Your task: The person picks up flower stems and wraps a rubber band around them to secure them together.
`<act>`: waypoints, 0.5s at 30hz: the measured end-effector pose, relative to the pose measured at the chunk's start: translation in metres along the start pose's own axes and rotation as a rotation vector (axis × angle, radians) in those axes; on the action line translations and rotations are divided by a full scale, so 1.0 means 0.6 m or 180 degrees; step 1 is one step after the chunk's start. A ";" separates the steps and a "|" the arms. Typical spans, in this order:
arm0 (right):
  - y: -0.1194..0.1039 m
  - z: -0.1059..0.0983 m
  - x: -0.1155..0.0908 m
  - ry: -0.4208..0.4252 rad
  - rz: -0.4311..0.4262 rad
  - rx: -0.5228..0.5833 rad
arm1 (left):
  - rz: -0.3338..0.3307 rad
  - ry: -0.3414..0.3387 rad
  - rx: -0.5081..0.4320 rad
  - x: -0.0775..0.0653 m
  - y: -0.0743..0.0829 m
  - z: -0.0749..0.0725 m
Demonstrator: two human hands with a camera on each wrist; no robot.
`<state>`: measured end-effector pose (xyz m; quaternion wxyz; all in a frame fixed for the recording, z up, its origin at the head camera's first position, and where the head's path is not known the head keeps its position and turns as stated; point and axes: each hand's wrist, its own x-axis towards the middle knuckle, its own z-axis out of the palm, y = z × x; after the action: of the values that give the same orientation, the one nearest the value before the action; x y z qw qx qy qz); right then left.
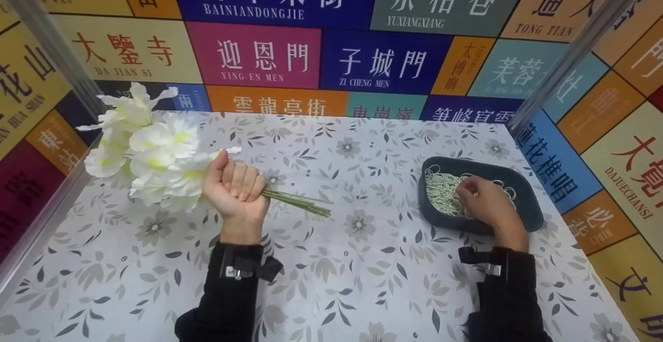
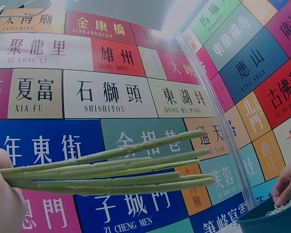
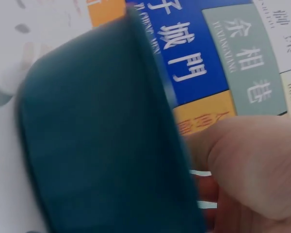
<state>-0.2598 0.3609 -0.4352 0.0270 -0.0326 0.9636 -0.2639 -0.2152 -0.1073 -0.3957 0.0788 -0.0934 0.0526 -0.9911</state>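
Observation:
A bunch of white artificial flowers (image 1: 163, 147) with yellow-green centres lies to the left in the head view. My left hand (image 1: 238, 189) grips its green stems (image 1: 298, 202), whose cut ends stick out to the right; they fill the middle of the left wrist view (image 2: 136, 170). On the right, a dark teal tray (image 1: 531, 215) holds a heap of pale rubber bands (image 1: 440, 191). My right hand (image 1: 487, 204) reaches into this tray, thumb and fingers bent down at the bands. Its fingertips are partly hidden, so whether they pinch a band is unclear.
The tabletop (image 1: 331, 274) has a grey leaf-and-flower print. Panels (image 1: 254, 54) of coloured signs stand behind it and at both sides, with clear corner strips (image 1: 570, 46) where they meet.

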 end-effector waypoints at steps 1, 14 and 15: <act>-0.004 -0.002 -0.001 0.0049 -0.0030 -0.0009 | 0.0004 -0.0016 0.0012 0.000 0.000 0.000; -0.088 -0.012 -0.020 0.0585 -0.0703 0.0216 | -0.0010 -0.0155 0.0059 -0.004 -0.003 0.004; -0.099 -0.009 -0.022 0.0602 -0.0817 0.0268 | -0.0018 -0.0163 0.0053 -0.004 -0.003 0.004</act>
<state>-0.2444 0.3139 -0.3997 -0.0964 -0.1293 0.9379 -0.3072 -0.2124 -0.1052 -0.3935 0.0781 -0.1182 0.0421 -0.9890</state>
